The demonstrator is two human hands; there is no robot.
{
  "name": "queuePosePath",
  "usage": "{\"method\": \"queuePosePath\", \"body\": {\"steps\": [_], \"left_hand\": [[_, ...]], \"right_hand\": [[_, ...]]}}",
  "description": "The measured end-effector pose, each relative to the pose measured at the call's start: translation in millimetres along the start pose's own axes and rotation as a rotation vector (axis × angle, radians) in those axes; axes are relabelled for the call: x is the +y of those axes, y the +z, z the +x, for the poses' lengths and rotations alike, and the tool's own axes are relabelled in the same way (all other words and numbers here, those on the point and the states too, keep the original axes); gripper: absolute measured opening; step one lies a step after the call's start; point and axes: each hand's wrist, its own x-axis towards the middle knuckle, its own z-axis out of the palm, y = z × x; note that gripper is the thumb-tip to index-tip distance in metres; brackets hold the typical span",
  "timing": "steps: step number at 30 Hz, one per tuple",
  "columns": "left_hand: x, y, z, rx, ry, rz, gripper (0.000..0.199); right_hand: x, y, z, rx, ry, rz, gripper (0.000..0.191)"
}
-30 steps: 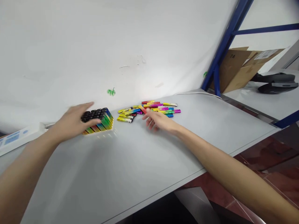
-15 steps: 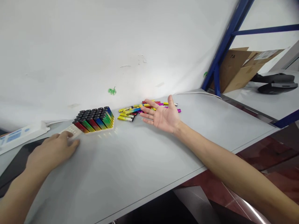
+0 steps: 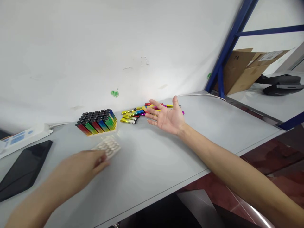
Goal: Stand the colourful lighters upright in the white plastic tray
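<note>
My left hand (image 3: 85, 164) grips a pale tray with rows of round sockets (image 3: 108, 146) by its near left edge; motion blurs both a little. Behind that tray, a block of upright lighters (image 3: 97, 122) with black tops and red, green, blue and yellow bodies stands in a similar pale holder (image 3: 104, 132). To the right, a loose pile of colourful lighters (image 3: 129, 119) lies against the wall. My right hand (image 3: 169, 119) is palm up with fingers spread, in front of the pile and hiding part of it. Nothing is in it.
At the left lie a black phone-like slab (image 3: 26, 166) and a white power strip (image 3: 26, 139). A white cable (image 3: 201, 94) runs along the back right. Beyond the blue metal frame (image 3: 220, 72) are a cardboard box (image 3: 247, 68) and a black device (image 3: 280, 85).
My left hand has moved right with the pale socketed tray, from beside the lighter block to in front of it, uncovering the black slab. My right hand stays nearly still, palm up.
</note>
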Motion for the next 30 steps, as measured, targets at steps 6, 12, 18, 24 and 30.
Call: {"method": "queuePosePath", "body": {"steps": [6, 12, 18, 24, 30], "left_hand": [[80.8, 20.0, 29.2, 0.041, 0.392, 0.05, 0.02], [96.8, 32.3, 54.9, 0.265, 0.621, -0.006, 0.015], [77.0, 37.1, 57.8, 0.415, 0.531, -0.183, 0.018], [56.0, 37.1, 74.0, 0.512, 0.145, -0.143, 0.04], [49.4, 35.8, 77.6, 0.422, -0.093, 0.02, 0.059]], "right_hand": [[-0.6, -6.7, 1.5, 0.024, -0.072, 0.011, 0.077], [3.9, -22.4, 13.5, 0.205, -0.081, -0.22, 0.076], [24.3, -13.2, 17.8, 0.347, -0.261, -0.969, 0.043], [43.6, -3.4, 24.7, 0.425, -0.238, -1.521, 0.042], [42.7, -1.1, 40.0, 0.469, -0.228, -1.568, 0.044]]}}
